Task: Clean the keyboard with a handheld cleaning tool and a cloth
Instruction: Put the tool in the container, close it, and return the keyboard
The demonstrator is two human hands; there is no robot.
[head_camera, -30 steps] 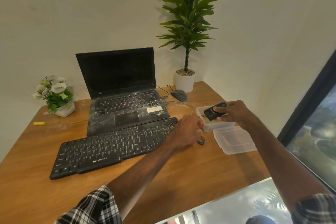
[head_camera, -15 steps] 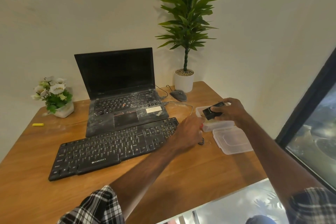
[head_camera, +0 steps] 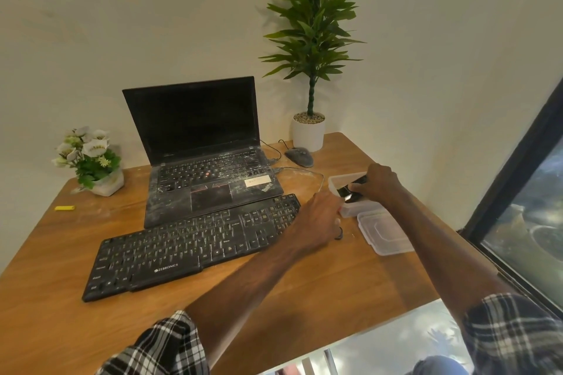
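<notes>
Head view. A wooden table [head_camera: 304,298] set against a pale wall, seen from above and in front.

The black keyboard [head_camera: 195,245], marked ZEBRONICS, lies at a slant on the table, just in front of an open, dust-streaked laptop [head_camera: 210,161] with a dark screen.

The left hand [head_camera: 320,222] rests at the right end of the keyboard with its back to the camera and its fingers curled under. A small dark loop [head_camera: 339,233] shows at its lower edge. Whether the grip of this hand holds the loop cannot be told.

The right hand [head_camera: 377,186] reaches over a clear plastic container [head_camera: 353,211] near the table's right edge. Its grip is closed round a small black handheld tool [head_camera: 345,191], held at the container's open top. Whether the tool touches the container cannot be told.

The container's clear lid [head_camera: 385,233] lies flat on the table, just beside the container on the near side.

A grey mouse [head_camera: 300,156] sits behind the laptop's right corner, with cables running from it. A tall potted plant [head_camera: 309,131] in a white pot stands at the far right corner. A small pot of white flowers [head_camera: 91,158] stands at the far left, with a small yellow object [head_camera: 64,207] near it. Both forearms emerge from rolled plaid sleeves [head_camera: 158,347].
</notes>
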